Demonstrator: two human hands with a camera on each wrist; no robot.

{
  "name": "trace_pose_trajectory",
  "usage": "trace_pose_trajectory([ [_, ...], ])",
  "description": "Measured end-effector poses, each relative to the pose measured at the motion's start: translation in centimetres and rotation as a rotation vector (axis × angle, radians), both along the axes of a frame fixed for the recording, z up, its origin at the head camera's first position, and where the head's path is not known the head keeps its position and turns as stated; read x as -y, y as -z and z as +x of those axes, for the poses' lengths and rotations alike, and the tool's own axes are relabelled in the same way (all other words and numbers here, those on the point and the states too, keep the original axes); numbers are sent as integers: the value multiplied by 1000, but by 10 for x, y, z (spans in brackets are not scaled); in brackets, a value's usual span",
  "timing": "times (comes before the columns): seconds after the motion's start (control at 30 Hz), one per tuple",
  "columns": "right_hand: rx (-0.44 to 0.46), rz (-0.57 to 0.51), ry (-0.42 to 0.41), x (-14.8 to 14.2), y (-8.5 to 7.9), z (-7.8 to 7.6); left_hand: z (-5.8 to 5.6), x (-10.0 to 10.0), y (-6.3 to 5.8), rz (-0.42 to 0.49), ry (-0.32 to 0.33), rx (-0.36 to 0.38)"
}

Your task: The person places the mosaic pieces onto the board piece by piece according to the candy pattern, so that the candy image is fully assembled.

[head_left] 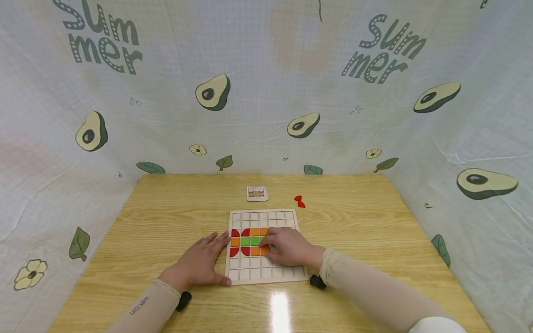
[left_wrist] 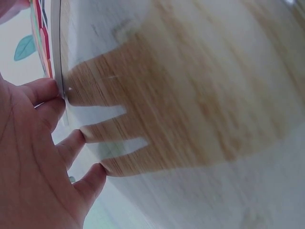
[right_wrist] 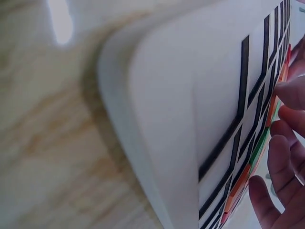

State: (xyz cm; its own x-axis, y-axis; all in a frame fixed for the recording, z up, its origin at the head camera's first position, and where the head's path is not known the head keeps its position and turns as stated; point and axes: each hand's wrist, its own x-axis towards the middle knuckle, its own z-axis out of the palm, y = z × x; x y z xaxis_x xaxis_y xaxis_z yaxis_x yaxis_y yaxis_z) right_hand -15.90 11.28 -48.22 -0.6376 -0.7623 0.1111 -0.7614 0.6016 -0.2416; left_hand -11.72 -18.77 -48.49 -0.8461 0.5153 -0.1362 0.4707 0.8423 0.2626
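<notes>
A pale square grid board (head_left: 250, 274) lies on the table, with red, orange and green tiles in its left and middle cells. My left hand (head_left: 201, 260) rests at the board's left edge with its fingers spread and the thumb by the near corner. Over the middle of the board, my right hand (head_left: 289, 245) touches the tiles with its fingertips, near a green tile (head_left: 255, 241) and the orange tile (head_left: 255, 251). In the right wrist view, the right fingers (right_wrist: 281, 157) bend only slightly above the tiles. The right hand hides several cells on the board's right side.
Beyond the board lies a small pattern card (head_left: 257, 193) with a red, orange and green design. To its right are red pieces (head_left: 299, 201) touching at their points. A printed cloth (head_left: 258, 55) hangs around the wooden table (head_left: 354, 208).
</notes>
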Motion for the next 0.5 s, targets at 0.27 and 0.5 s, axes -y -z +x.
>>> trace_pose_trajectory([
  [0.27, 6, -20, -2, -2, 0, 1, 0, 1, 0, 15, 1, 3],
  [0.5, 26, -53, 31, -10, -4, -1, 2, -1, -5, 18, 4, 6],
])
